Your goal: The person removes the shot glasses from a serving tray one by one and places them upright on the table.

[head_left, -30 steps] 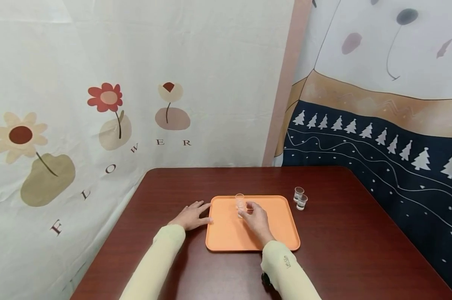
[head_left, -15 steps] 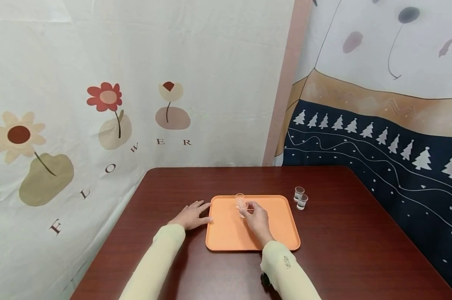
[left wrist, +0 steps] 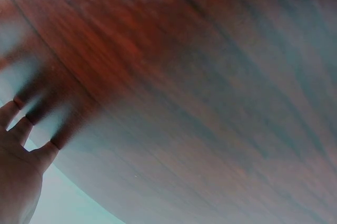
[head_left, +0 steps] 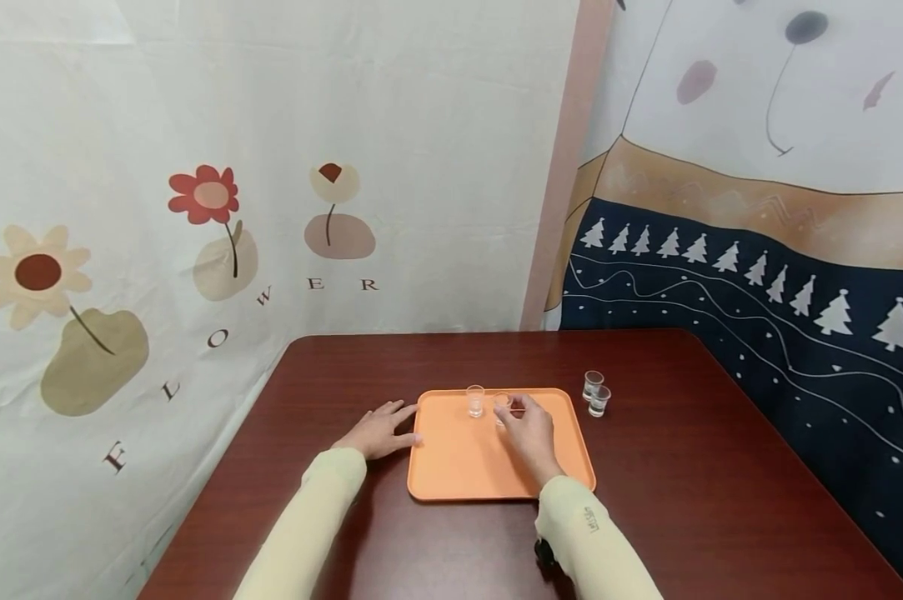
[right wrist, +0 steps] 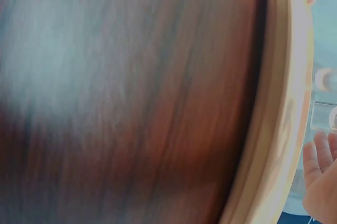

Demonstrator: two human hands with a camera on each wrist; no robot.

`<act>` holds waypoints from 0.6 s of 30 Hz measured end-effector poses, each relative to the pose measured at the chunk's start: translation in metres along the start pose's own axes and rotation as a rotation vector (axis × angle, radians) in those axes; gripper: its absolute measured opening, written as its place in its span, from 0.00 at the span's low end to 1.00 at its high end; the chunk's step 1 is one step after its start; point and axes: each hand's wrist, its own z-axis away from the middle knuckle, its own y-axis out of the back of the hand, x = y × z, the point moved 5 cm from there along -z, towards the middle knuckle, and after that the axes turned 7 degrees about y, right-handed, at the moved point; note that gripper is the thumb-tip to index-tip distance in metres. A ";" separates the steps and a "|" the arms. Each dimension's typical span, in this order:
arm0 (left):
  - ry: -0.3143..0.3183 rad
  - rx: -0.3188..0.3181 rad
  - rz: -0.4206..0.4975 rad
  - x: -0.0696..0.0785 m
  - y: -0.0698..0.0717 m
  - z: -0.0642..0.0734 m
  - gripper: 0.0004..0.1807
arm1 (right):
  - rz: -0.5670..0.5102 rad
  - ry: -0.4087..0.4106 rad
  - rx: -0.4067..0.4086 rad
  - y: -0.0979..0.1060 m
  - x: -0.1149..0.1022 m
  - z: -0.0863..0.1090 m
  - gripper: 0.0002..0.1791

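Note:
In the head view an orange tray (head_left: 459,467) lies on the dark red-brown table. A small clear shot glass (head_left: 475,402) stands near its far edge. Just to the right of that, my right hand (head_left: 529,433) pinches a second clear shot glass (head_left: 502,402) between thumb and fingers, low over the tray. My left hand (head_left: 376,429) lies with spread fingers on the table at the tray's left side, thumb and a fingertip at the rim. The left wrist view shows several of its fingers (left wrist: 45,154) against the wood.
Two more clear shot glasses, one (head_left: 593,385) just behind the other (head_left: 599,402), stand on the table (head_left: 646,467) beyond the tray's right side. Printed cloths (head_left: 436,167) hang behind the table.
My right hand has moved to the right with its shot glass, which now stands apart from the other glass on the tray. My left hand stays at the rim.

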 end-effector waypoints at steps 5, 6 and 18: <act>-0.002 -0.001 0.000 0.002 0.001 0.002 0.42 | 0.006 -0.014 0.028 0.014 0.002 -0.005 0.13; -0.002 -0.002 0.003 0.002 0.001 0.003 0.42 | 0.014 -0.013 0.031 0.016 0.002 -0.006 0.13; -0.005 -0.005 0.008 0.002 0.002 0.001 0.42 | 0.059 -0.014 0.096 0.042 0.008 -0.012 0.15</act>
